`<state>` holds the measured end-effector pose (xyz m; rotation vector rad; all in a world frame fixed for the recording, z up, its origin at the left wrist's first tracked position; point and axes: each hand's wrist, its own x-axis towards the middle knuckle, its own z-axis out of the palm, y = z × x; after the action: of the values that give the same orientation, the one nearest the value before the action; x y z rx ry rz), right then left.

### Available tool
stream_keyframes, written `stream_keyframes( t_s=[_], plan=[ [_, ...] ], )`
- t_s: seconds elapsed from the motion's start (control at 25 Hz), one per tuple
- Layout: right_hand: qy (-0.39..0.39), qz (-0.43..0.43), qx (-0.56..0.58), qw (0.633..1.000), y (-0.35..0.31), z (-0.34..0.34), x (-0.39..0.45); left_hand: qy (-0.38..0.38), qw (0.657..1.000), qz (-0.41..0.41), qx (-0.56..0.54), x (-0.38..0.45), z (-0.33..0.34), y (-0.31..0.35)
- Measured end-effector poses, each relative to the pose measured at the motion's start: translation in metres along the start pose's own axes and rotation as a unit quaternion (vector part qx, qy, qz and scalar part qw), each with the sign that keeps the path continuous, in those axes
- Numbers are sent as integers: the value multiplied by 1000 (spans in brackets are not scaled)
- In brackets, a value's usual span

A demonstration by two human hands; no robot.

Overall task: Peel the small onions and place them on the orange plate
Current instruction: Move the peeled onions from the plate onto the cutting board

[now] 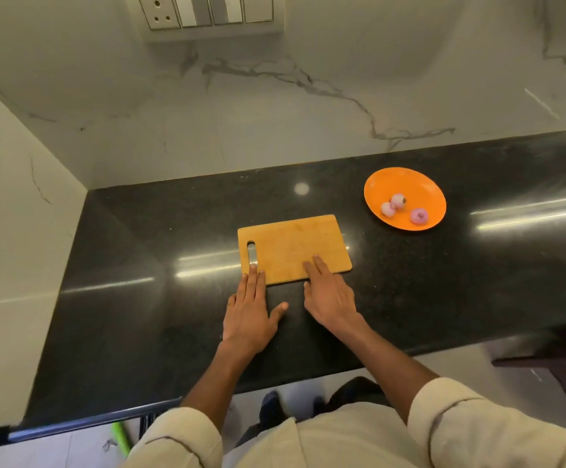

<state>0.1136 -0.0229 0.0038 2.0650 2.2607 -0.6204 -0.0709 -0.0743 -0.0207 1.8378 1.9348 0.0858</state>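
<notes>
An orange plate [420, 187] sits on the black counter at the right. Three small pink peeled onions lie on it: one [398, 200], one [387, 209] and one [419, 216]. A bare wooden cutting board [291, 246] lies in the middle of the counter. My left hand [251, 315] lies flat with straight fingers, its fingertips touching the board's near left corner. My right hand [330, 295] has two straight fingers resting on the board's near edge. Neither hand holds anything.
The black counter [139, 298] meets marble walls at the back and left. A switch panel [207, 11] is on the back wall. The counter's front edge runs just below my forearms. A green stick [121, 437] shows on the floor.
</notes>
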Motion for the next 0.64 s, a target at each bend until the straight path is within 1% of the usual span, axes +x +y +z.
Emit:
stream_keyframes(
  t_s=[0.16,0.2,0.28,0.36,0.44,0.56,0.64],
  plan=[
    [82,-24,-37,996,5,-10,18,39,999,21,-7,6,-3,18],
    [84,-25,-32,996,6,-12,21,63,997,34,-3,10,-4,23],
    [90,-25,-23,995,12,-15,22,135,989,52,3,18,-6,40],
    [108,-5,11,994,25,-19,22,195,980,28,-40,28,-5,61],
    [117,6,47,992,39,-24,24,228,969,23,-93,35,-2,82],
    [138,0,54,989,60,-35,36,220,966,55,-121,50,5,101],
    [144,6,71,987,75,-40,43,194,973,46,-115,61,10,113]
  ],
)
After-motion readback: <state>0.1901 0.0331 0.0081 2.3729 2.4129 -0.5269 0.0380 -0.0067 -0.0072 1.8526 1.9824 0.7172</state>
